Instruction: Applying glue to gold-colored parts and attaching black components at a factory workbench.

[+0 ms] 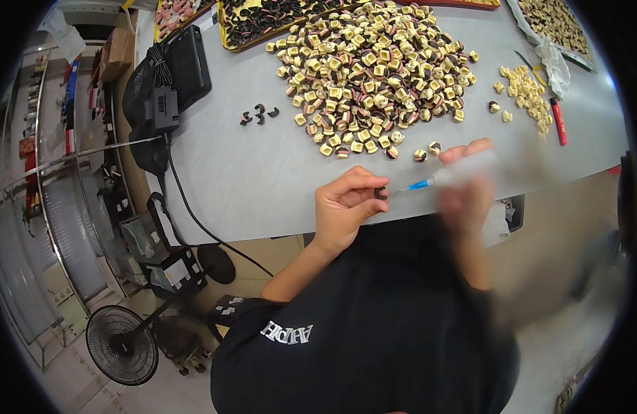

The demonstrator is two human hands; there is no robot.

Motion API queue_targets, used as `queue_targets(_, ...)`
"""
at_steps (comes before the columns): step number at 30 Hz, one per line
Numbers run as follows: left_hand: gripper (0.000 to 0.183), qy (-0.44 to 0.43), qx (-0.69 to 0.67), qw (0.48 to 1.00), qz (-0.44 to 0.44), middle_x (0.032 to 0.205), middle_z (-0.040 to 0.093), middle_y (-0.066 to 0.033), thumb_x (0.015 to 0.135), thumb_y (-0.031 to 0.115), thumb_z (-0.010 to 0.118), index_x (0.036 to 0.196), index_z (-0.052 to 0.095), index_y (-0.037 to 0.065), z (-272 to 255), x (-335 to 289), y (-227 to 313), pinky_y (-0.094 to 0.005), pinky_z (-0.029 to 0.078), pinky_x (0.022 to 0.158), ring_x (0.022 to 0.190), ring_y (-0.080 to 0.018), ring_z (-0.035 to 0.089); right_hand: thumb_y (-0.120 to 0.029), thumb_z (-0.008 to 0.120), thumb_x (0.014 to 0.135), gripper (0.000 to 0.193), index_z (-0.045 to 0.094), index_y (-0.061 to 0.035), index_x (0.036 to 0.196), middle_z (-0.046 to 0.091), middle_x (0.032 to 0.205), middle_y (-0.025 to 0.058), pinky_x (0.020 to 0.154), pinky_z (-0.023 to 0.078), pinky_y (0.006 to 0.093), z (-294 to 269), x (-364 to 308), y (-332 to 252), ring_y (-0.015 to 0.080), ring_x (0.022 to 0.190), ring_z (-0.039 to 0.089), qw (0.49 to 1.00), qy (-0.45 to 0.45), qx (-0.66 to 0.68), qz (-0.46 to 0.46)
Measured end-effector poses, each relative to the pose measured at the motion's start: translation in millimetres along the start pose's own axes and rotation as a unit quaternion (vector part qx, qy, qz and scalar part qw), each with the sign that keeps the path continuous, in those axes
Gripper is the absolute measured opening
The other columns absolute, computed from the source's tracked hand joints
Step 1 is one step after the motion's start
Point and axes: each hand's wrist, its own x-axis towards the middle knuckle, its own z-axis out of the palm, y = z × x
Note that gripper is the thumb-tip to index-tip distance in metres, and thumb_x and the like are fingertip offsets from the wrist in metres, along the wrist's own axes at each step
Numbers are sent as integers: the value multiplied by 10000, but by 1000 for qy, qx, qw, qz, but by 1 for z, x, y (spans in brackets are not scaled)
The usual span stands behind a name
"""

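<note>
Pink tray: at 10 o'clock from your left hand, a tray with pink pieces lies at the table edge.
Yellow tray: at 11 o'clock, a yellow-rimmed tray holds dark pieces, some edged pink.
Loose bits: between 10 and 11 o'clock, a few black bits lie on the table.
Left hand: your left hand pinches a small dark piece between thumb and fingers, above the table's near edge.
Heap: at 12 o'clock, cream-and-dark pieces lie piled on the table.
Right hand: at 3 o'clock, your blurred right hand has its fingers closed around a whitish bottle; its blue tip points to 9 o'clock, near the dark piece but apart. You cannot tell the bottle's contents.
Red-edged tray: at 1 o'clock, a tray is only partly in view.
Far-right tray: between 1 and 2 o'clock, a tray holds small tan pieces.
Pale pile: at 2 o'clock, pale yellow pieces lie beside a red marker.
</note>
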Motion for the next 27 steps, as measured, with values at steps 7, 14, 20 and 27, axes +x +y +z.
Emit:
queue_targets(7,291,5,67,998,18,793,529,-64,648,5,763,901,619,-8,2,-8,-1,-262,476,618,691,-141,543,-402,512,888,419,367,-32,1022,591,790,217,360,319,156,12,-3,-4,71,401,401,999,-1,31,39)
queue_targets(14,307,-9,95,993,75,780,528,-63,614,57,787,870,625,7,2,-5,-4,-263,453,592,663,-152,539,-405,509,888,413,363,-36,999,590,765,219,351,316,157,22,-5,-12,76,420,416,999,-11,-12,49)
queue_targets(20,327,-15,104,991,86,771,524,-57,593,86,800,858,625,5,2,-5,-5,-258,436,571,654,-153,535,-393,528,881,409,361,-36,988,593,758,216,345,324,160,22,-5,-9,87,459,460,999,-5,-13,47)
queue_targets(27,328,-13,108,990,88,760,524,-52,590,105,802,848,626,5,2,-5,-4,-251,434,569,652,-149,532,-399,535,876,416,360,-35,978,594,753,210,339,321,159,25,-6,-12,85,469,468,998,2,-29,62)
